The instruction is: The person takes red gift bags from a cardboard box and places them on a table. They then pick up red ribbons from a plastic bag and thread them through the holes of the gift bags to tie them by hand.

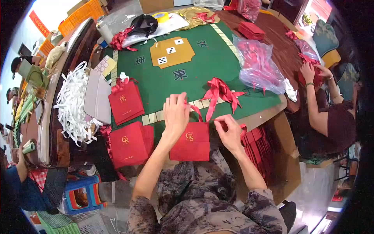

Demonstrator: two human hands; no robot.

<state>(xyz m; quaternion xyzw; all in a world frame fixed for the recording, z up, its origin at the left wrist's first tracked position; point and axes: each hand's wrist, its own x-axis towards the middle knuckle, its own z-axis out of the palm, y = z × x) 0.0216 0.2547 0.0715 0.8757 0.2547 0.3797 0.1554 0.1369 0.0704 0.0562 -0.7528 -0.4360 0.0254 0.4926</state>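
A red paper bag (189, 150) with a gold emblem lies in front of me at the table's near edge. My left hand (175, 115) is above its upper left side, with its fingers closed on a narrow red ribbon (197, 111) that runs down towards the bag's top edge. Just right of the bag, my right hand (229, 134) has thumb and forefinger pinched together; what is between them is too small to make out. Some red shows beside its outer side. Beyond both hands lies a loose bunch of red ribbons (220, 93).
Stacked red bags (130, 142) lie to the left, with more (257, 150) low on the right. White paper strips (76, 103) heap at far left. A plastic bag of red ribbons (260, 66) rests on the green table (156, 87). At right, another person's hands (311, 72) handle red material.
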